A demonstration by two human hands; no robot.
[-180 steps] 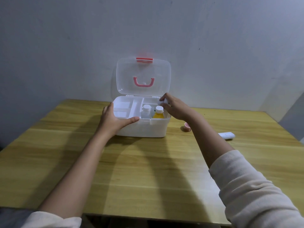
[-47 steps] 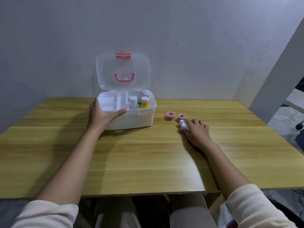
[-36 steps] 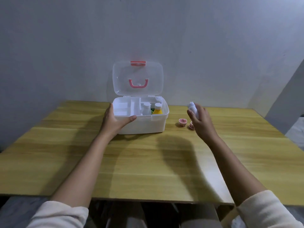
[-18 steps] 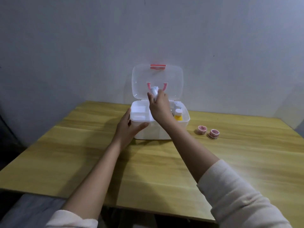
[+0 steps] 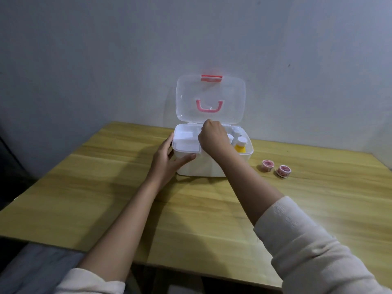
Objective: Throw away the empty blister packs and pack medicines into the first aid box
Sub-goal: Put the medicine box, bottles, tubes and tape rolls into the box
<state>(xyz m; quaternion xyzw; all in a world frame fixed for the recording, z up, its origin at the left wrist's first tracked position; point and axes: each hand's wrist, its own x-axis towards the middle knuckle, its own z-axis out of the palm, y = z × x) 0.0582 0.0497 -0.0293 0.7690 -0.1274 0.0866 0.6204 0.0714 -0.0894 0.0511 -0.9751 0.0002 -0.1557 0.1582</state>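
White first aid box standing open at the far side of the wooden desk, clear lid upright against the wall, pink handle and pink latch showing on it; inside, a white tray filling the left part, seemingly bare; on the right, a yellow bottle with a white cap upright near the front wall, with more white-capped containers behind it, too crowded to count. Left hand spread wide against the box's left front corner, thumb along the front wall, fingers round the side. Right hand lowered into the middle of the box, fingers curled downward and hidden; cannot tell whether anything is held. Two small pink-topped round tubs on the desk right of the box, just beside each other. Compared with half a second ago: right hand then raised before the lid, gripping a small white bottle, now down inside; left hand unchanged on the corner; tubs unmoved.
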